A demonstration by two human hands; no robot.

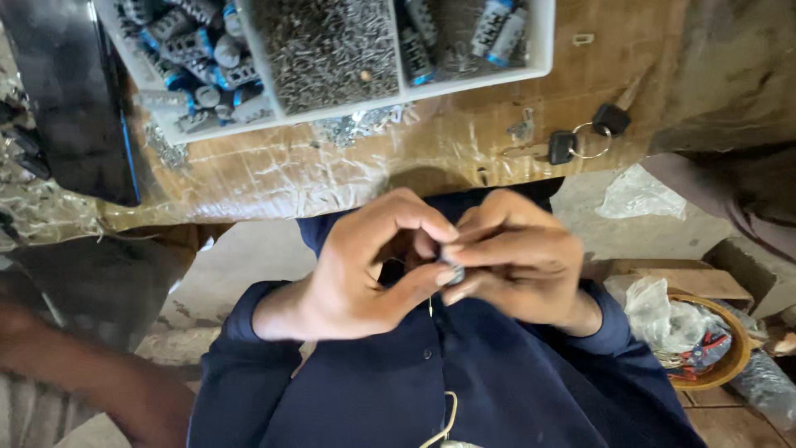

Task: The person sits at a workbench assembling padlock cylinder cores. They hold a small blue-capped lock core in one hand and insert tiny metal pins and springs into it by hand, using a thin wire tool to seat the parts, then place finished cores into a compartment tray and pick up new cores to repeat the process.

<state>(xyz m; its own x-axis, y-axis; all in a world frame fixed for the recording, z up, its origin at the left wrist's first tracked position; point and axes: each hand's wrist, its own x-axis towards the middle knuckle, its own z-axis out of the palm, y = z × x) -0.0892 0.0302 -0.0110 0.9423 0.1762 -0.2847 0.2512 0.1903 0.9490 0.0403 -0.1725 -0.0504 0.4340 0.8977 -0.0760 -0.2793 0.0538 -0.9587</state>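
Pinching a small grey metal part (452,272) between thumb and fingertips, left hand (365,270) and right hand (518,265) closed together over the lap, against a dark blue buttoned shirt (464,382); both curled tight on the same piece, which shows only as a sliver between the fingertips, shape too hidden to tell. Hanging just below the part, a thin pale thread or wire (430,307). Farther off, on the counter (332,170) covered in crinkled clear wrap, a white divided tray (543,46): left compartment heaped with grey and blue cylindrical parts (195,58), middle one full of tiny metal pieces (327,50), right one holding a few more cylinders. Lying right of the tray, near the counter edge, two black keys on a ring (584,137). Low on the right, on the floor, a round basket (734,353) stuffed with clear plastic. Reaching in at lower left, another person's arm (99,377), blurred.
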